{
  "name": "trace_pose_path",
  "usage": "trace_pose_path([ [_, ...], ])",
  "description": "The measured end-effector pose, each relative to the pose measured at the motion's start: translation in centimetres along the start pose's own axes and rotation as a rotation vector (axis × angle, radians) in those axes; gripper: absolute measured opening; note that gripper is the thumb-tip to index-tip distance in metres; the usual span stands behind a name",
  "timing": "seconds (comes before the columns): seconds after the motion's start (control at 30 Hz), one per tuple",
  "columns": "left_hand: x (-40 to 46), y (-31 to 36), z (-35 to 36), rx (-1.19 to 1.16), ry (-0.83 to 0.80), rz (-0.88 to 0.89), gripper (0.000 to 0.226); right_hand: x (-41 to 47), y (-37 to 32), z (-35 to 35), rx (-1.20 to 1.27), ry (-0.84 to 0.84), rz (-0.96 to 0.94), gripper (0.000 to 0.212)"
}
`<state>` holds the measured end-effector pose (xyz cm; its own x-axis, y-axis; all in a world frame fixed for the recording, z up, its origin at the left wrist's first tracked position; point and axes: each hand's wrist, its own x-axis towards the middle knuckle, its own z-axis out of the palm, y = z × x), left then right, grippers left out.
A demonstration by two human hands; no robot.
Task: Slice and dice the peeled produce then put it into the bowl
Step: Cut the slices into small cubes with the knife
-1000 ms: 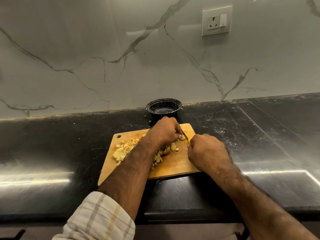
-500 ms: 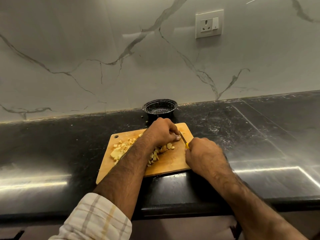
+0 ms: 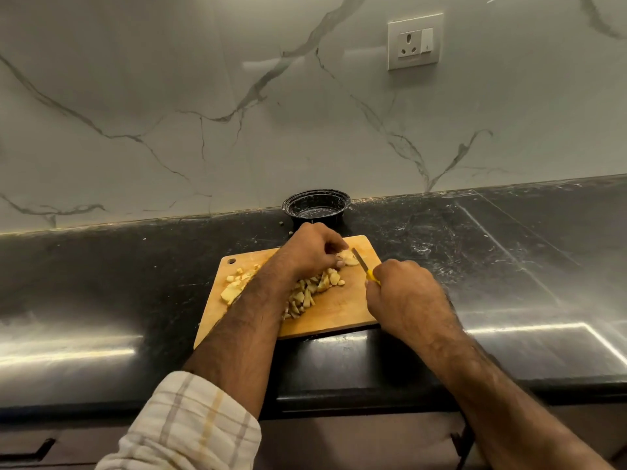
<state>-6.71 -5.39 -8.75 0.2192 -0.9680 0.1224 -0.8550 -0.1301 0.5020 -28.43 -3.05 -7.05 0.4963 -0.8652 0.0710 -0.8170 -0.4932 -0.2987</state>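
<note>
A wooden cutting board lies on the black counter. Pale yellow diced pieces are heaped across its middle and left, partly hidden under my left forearm. My left hand curls its fingers round a small pale piece of produce at the board's far end. My right hand grips a yellow-handled knife. Its blade rests just right of the held piece. A black bowl stands just behind the board against the wall.
The black counter stretches wide to both sides, with its front edge near my body. A marble wall with a socket rises right behind the bowl. A few tiny scraps lie left of the bowl.
Between the frames my left hand has shifted slightly, exposing the pale piece beside the blade. The knife stays at the board's far end.
</note>
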Motion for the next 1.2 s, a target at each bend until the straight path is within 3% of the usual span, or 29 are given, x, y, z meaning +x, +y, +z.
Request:
trace_pose_path([
  [0.13, 0.3, 0.3, 0.1, 0.073, 0.005, 0.005, 0.015, 1.2, -1.2, 1.1, -0.013, -0.011, -0.001, 0.019],
  [0.33, 0.8, 1.1, 0.8, 0.182, 0.04, -0.005, 0.014, 0.7, -1.7, 0.7, -0.101, -0.102, -0.024, 0.008],
  [0.47, 0.8, 1.3, 0.9, 0.199, 0.042, -0.012, 0.014, -0.2, -0.7, 0.3, -0.071, -0.15, -0.012, 0.017],
  [0.67, 0.5, 0.6, 0.5, 0.084, 0.067, -0.041, 0.018, 0.8, -0.2, 0.6, 0.038, 0.042, 0.011, 0.022],
  [0.77, 0.8, 0.5, 0.7, 0.097, 0.056, -0.062, 0.018, 1.7, -1.3, 1.0, 0.05, 0.047, 0.022, 0.022],
  [1.2, 1.2, 0.8, 1.0, 0.18, 0.037, -0.06, 0.014, 0.6, -1.8, 0.9, -0.064, -0.119, -0.025, 0.019],
])
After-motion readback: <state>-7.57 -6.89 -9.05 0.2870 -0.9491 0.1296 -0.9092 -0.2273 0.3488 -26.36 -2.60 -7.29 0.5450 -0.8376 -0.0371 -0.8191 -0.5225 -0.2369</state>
